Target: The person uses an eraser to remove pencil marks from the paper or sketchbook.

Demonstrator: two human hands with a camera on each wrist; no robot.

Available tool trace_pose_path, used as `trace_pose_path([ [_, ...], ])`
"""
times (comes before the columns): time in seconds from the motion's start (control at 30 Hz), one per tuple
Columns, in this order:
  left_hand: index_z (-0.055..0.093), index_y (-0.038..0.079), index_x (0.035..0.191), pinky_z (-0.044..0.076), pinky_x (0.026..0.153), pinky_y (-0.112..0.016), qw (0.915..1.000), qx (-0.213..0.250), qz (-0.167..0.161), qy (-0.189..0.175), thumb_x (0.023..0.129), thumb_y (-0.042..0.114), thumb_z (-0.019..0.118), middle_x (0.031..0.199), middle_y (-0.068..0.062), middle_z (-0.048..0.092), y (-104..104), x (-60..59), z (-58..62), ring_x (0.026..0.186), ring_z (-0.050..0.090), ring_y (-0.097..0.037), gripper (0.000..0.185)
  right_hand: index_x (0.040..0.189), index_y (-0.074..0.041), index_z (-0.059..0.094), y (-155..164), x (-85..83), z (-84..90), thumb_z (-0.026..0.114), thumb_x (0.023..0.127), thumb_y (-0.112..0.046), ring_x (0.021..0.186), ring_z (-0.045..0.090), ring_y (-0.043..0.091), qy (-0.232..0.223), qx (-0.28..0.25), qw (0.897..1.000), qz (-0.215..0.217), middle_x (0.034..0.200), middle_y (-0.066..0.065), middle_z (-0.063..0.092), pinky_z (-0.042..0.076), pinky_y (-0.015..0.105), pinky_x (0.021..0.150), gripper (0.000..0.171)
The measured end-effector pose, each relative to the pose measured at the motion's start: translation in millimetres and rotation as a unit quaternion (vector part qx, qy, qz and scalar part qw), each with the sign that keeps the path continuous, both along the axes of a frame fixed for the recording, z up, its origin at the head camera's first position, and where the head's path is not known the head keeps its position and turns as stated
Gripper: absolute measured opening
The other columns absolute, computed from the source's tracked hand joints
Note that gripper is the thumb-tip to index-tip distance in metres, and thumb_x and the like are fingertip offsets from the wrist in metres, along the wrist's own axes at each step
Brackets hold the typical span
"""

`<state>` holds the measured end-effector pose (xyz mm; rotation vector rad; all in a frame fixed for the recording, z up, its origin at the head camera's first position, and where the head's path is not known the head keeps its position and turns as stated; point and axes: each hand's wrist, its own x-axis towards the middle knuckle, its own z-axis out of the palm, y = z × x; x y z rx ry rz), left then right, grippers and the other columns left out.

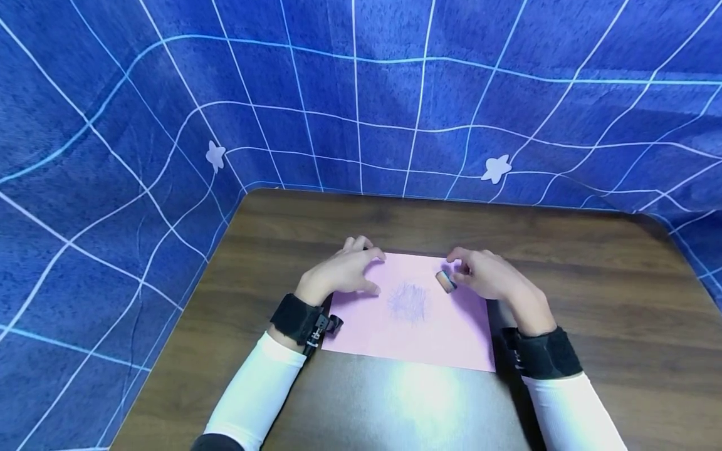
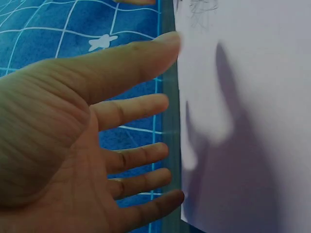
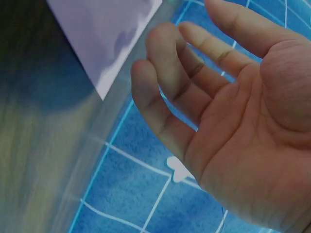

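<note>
A pink sheet of paper lies flat on the brown table, with a grey pencil scribble near its middle. My left hand rests at the sheet's far left corner. In the left wrist view this hand is spread with straight fingers, their tips at the paper edge. My right hand hovers at the far right corner, fingers relaxed. A small brown and blue eraser sits on the sheet just beside its thumb. The right wrist view shows an empty palm and a paper corner.
A blue cloth with a white grid and pale star shapes walls in the table on the far, left and right sides. Black straps sit on both wrists over white sleeves. Bare wood surrounds the sheet.
</note>
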<state>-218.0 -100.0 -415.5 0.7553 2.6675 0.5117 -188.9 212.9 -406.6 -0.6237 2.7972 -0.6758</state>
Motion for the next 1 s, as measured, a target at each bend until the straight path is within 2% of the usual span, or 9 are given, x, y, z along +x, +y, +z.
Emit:
trace_pose_path([
  [0.13,0.054,0.023,0.147,0.035,0.114,-0.05,0.9994,-0.032,-0.011,-0.004,0.077,0.036,0.089,0.149,-0.013,0.04,2.4,2.2,-0.3,0.135,0.034,-0.031,0.079,0.125,-0.008,0.066,-8.3,0.0,-4.0,0.07,0.096,-0.015,0.071,0.052,0.014,-0.013,0.013,0.999,0.027,0.08,0.001,0.059,0.042,0.03,0.067,0.03],
  [0.23,0.051,0.024,0.15,0.031,0.117,-0.051,0.9988,-0.045,-0.015,0.002,0.075,0.039,0.09,0.151,-0.013,0.038,4.4,2.8,-0.8,0.137,0.033,-0.032,0.085,0.126,-0.008,0.065,-12.9,-0.6,-6.9,0.072,0.095,-0.015,0.069,0.048,0.014,-0.02,0.025,0.999,0.033,0.075,-0.001,0.047,0.038,0.029,0.066,0.033],
  [0.3,0.049,0.024,0.151,0.029,0.117,-0.052,0.9986,-0.051,-0.015,0.004,0.074,0.04,0.09,0.152,-0.013,0.037,5.8,3.2,-1.8,0.137,0.032,-0.033,0.088,0.126,-0.008,0.064,-14.5,-0.7,-8.6,0.073,0.094,-0.014,0.069,0.047,0.014,-0.022,0.03,0.999,0.032,0.075,-0.002,0.045,0.037,0.029,0.067,0.034],
  [0.53,0.046,0.025,0.152,0.027,0.119,-0.052,0.9975,-0.07,-0.007,0.006,0.075,0.042,0.089,0.156,-0.012,0.034,10.2,6.4,-5.8,0.14,0.029,-0.033,0.089,0.12,-0.009,0.064,-17.2,0.3,-11.4,0.073,0.094,-0.013,0.068,0.048,0.013,-0.028,0.035,0.999,0.028,0.076,-0.001,0.048,0.037,0.029,0.065,0.029],
  [0.8,0.047,0.024,0.151,0.024,0.122,-0.054,0.997,-0.076,-0.005,0.014,0.077,0.042,0.088,0.155,-0.013,0.033,13.4,9.0,-7.1,0.141,0.029,-0.035,0.087,0.127,-0.011,0.062,-17.4,1.0,-10.2,0.071,0.094,-0.014,0.069,0.049,0.015,-0.055,0.049,0.997,0.0,0.077,0.0,0.047,0.036,0.029,0.062,0.034],
  [1.0,0.046,0.022,0.153,0.027,0.12,-0.055,0.9974,-0.07,-0.005,0.017,0.078,0.04,0.087,0.156,-0.014,0.034,15.1,10.9,-6.0,0.138,0.03,-0.036,0.087,0.127,-0.013,0.062,-18.8,1.2,-10.4,0.071,0.091,-0.017,0.085,0.055,0.024,-0.028,0.071,0.997,-0.013,0.08,0.001,0.055,0.042,0.038,0.074,0.037],
])
